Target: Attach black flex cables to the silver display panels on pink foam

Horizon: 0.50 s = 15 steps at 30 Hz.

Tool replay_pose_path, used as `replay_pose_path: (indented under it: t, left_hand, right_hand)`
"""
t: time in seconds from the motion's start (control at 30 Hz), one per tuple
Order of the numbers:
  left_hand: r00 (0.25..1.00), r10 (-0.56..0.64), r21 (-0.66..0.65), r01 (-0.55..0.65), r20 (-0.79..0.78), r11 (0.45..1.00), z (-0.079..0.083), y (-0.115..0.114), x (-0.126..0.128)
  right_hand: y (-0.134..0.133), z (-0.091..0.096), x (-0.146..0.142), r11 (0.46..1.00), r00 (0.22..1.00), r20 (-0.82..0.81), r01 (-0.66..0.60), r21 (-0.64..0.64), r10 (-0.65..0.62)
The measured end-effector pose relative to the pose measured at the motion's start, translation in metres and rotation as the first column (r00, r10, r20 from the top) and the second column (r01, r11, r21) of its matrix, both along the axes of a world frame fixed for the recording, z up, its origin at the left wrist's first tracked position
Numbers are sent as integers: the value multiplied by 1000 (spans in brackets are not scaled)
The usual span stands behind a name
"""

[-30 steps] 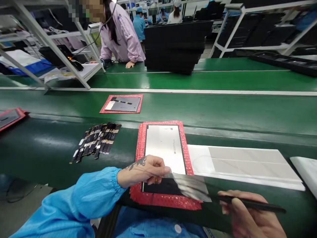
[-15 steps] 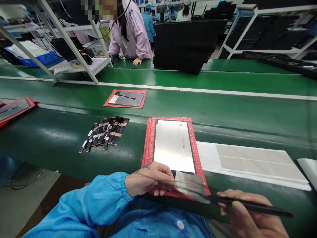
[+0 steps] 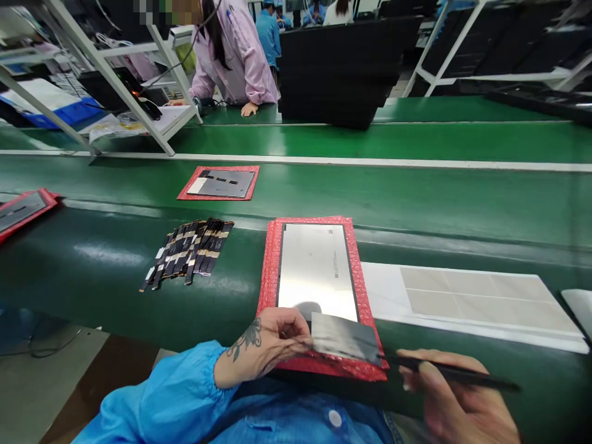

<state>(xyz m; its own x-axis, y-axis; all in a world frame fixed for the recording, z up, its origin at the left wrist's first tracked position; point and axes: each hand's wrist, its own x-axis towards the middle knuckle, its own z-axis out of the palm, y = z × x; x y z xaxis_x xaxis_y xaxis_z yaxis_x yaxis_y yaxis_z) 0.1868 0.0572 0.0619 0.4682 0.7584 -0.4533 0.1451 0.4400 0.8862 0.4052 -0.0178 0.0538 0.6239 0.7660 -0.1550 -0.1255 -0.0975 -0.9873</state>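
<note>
A small grey rectangular sheet (image 3: 346,339) hangs over the near end of a silvery display panel (image 3: 309,265). My left hand (image 3: 271,339) is closed, pinching the sheet's left edge between thumb and fingers. In my right hand (image 3: 456,388) is a pair of black tweezers (image 3: 467,373), held level with the tips at the sheet's right corner. Motion smears those tips, so I cannot tell whether they grip it. Beneath the panel lies a stack of pink bubble-wrap pouches (image 3: 267,271).
Left of the stack lie several black flex cables (image 3: 189,253). A white sheet with pale rectangles (image 3: 472,296) is at the right. Another panel on a pouch (image 3: 226,184) lies farther back. Across the bench, a person in pink (image 3: 240,55) leans beside stacked black panels (image 3: 342,74).
The grey sheet and my left hand have shifted left, and the sheet lies flatter. My right hand has moved left with the tweezers. The camera view has shifted slightly.
</note>
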Motion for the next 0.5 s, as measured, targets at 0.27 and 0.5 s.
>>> replay_pose_path:
  t: [0.27,0.5]
  left_hand:
    - [955,102,350,2,-278,937,-12,-18,1]
    - [886,108,409,98,-450,907,-6,-18,6]
  right_hand:
    - [-8,-45,4,987,996,-86,-30,-159,16]
    - [-13,-42,-4,987,996,-55,-73,-140,66]
